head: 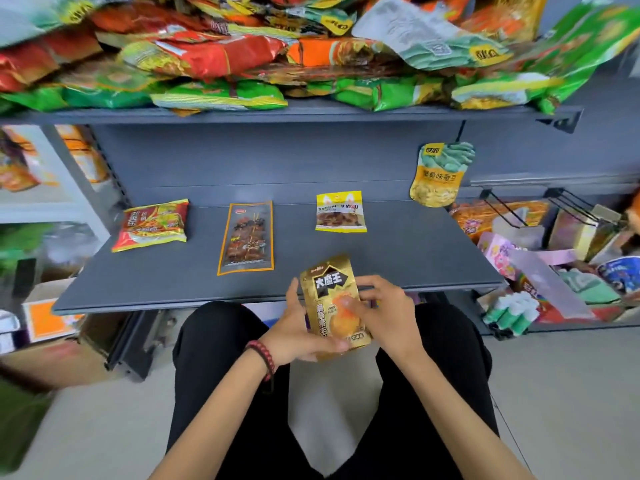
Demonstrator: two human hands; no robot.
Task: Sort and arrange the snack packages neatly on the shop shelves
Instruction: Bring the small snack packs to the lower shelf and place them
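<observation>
Both the left hand point(299, 332) and right hand point(384, 313) are grasping a crinkly gold foil snack pouch point(334, 306) just off the grey metal shelf's point(415, 251) front edge, where the slick foil is risking slipping floorward.

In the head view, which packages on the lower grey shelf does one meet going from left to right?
Red and yellow packet, long orange-edged packet, small yellow packet, green and yellow pouch standing at the back. The held gold packet is left out.

Left hand point(297, 330) and right hand point(385, 308) grip gold packet point(329, 283).
</observation>
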